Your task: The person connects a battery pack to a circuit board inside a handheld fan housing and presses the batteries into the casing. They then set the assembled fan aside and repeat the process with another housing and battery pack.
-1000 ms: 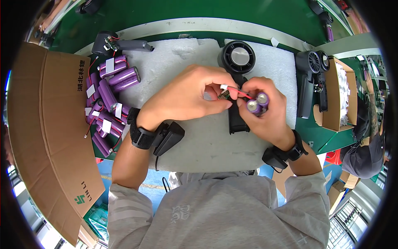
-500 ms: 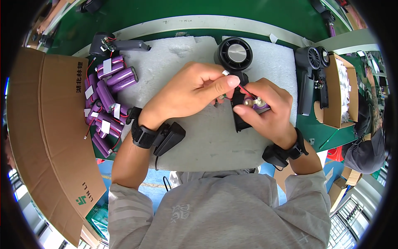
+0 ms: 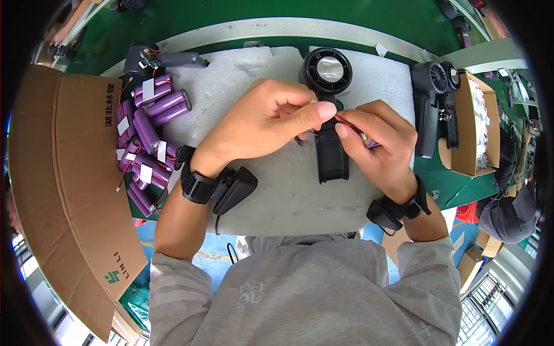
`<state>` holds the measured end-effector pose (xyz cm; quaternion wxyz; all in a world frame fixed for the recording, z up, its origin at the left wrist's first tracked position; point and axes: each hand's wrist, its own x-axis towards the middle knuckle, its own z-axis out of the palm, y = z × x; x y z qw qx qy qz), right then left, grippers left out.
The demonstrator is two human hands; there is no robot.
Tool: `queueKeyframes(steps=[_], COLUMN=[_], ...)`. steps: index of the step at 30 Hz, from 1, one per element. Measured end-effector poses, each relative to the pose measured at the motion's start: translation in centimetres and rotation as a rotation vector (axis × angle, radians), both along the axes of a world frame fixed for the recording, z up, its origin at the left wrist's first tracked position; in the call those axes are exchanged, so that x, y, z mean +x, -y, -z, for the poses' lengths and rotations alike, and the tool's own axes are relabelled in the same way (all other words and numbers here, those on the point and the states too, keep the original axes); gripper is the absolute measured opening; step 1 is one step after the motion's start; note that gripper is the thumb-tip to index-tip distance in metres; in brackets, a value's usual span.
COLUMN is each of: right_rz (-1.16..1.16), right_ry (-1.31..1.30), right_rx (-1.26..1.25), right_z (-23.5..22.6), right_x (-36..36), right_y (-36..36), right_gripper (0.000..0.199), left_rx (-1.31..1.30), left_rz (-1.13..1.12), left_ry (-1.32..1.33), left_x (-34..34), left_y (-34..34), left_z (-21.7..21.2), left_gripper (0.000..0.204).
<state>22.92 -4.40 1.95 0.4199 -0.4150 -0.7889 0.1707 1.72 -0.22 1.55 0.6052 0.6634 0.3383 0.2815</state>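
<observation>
A black handheld fan (image 3: 333, 164) lies on the foam pad, its round head away from me and its handle pointing toward me. Above the handle, my left hand (image 3: 280, 118) pinches the end of thin red and black wires (image 3: 345, 120) between thumb and forefinger. My right hand (image 3: 381, 138) is closed on the same wires nearer a purple battery (image 3: 370, 142), which is mostly hidden by its fingers. The wires stretch across the short gap between both hands. My left fingertips hide whatever they hold at the wire end.
White foam (image 3: 248, 66) covers the green bench (image 3: 231, 12). Several purple batteries (image 3: 147, 130) with wires lie at left, beside a large cardboard box (image 3: 86, 190) and an opened fan (image 3: 138, 59). More fan parts (image 3: 427, 109) and a small carton (image 3: 490, 124) stand at right.
My right hand has shifted slightly right and turned, uncovering more of the fan handle. The battery is now more hidden by its fingers. My left hand keeps its pinch.
</observation>
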Motion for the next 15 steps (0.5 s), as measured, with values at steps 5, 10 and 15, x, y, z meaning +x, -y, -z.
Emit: queueKeyframes(steps=[5,10,15], right_rz=[0.036,0.025,0.045], right_ry=[0.047,0.180,0.128], right_rx=[-0.021,-0.056,-0.120], right_z=[0.33,0.44,0.41], right_x=[0.01,-0.04,-0.70], right_y=[-0.13,-0.29,-0.17], right_gripper=[0.020,0.020,0.018], left_rx=[-0.101,-0.157,-0.103], left_rz=[-0.032,-0.020,0.042], left_ry=[0.003,-0.004,0.006], left_x=[0.39,-0.02,-0.47], left_y=[0.03,-0.02,-0.11], left_z=[-0.96,-0.93,-0.37], left_gripper=[0.042,0.038,0.030])
